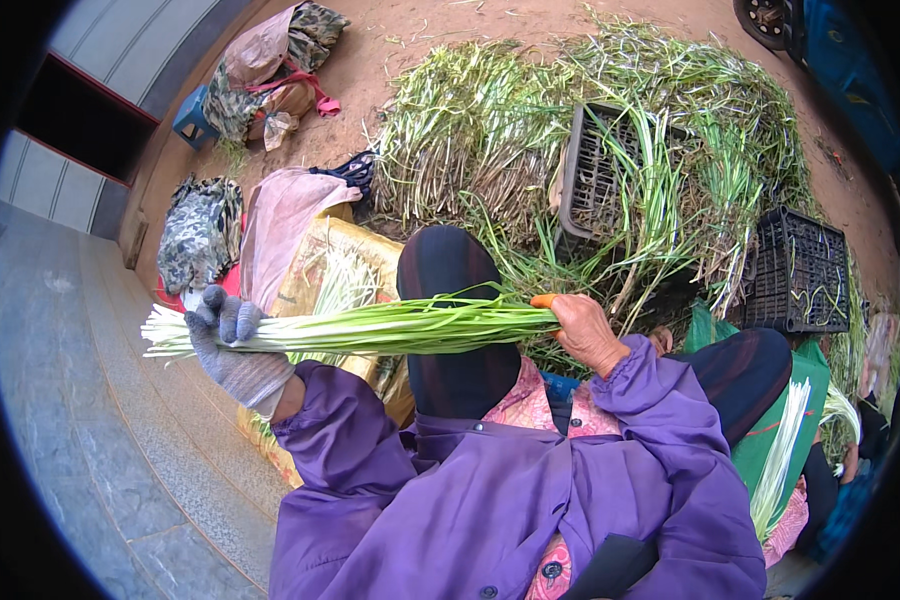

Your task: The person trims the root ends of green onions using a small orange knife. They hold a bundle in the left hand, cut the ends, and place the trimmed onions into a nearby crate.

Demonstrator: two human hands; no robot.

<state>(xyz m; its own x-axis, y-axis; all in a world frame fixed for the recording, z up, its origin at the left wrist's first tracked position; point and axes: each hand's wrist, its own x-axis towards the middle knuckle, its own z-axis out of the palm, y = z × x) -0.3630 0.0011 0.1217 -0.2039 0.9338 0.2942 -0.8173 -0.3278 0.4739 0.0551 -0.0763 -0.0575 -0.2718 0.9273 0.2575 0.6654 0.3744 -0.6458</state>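
A long bundle of Chinese chives or similar leafy stalks (390, 328) stretches level across my lap, white ends to the left and green leaf ends to the right. My left hand (232, 345), in a grey knit glove, grips it near the white ends. Around the leaf ends is my right hand (585, 330), bare except for an orange cover on one digit. Beneath the bundle, on my left, more pale stalks (345, 277) lie on a yellow woven sack (307, 262).
Ahead is a large heap of uncleaned stalks (465, 127), with a black plastic crate (581, 180) among them. Another crate (799, 270) sits to the right. A green sack (784, 435) bears white stalks (784, 457). Another person's hand (849, 461) shows at far right. A blue stool (191, 118) stands far left.
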